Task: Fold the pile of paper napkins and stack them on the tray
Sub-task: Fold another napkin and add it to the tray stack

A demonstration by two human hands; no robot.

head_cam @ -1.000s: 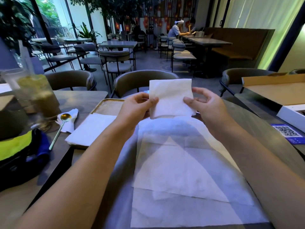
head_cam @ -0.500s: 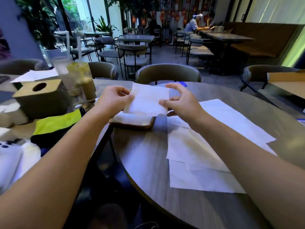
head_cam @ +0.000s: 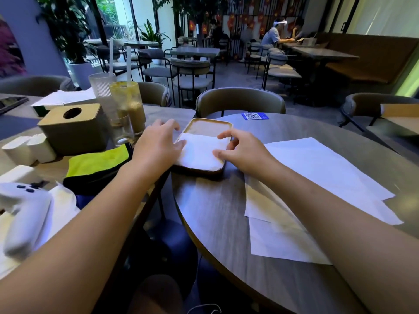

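A stack of folded white napkins (head_cam: pixel 199 152) lies in the near half of a gold-rimmed tray (head_cam: pixel 208 124) at the left edge of the round table. My left hand (head_cam: pixel 158 143) hovers at the stack's left edge with fingers spread, its thumb touching the napkin. My right hand (head_cam: pixel 242 148) is at the stack's right edge, fingers loosely spread, thumb on the top napkin. Neither hand grips anything. Several unfolded napkins (head_cam: pixel 317 191) lie flat on the table under my right forearm.
Left of the tray stand two tall glasses with straws (head_cam: pixel 127 107), a beige tissue box (head_cam: pixel 72 128), a yellow and black pouch (head_cam: pixel 99 164) and a white controller (head_cam: pixel 25 214). A blue QR card (head_cam: pixel 255 116) lies beyond the tray. Chairs ring the table.
The folded napkin I held up with both hands has gone down onto the stack in the tray, and both hands have let go. The view has swung left.
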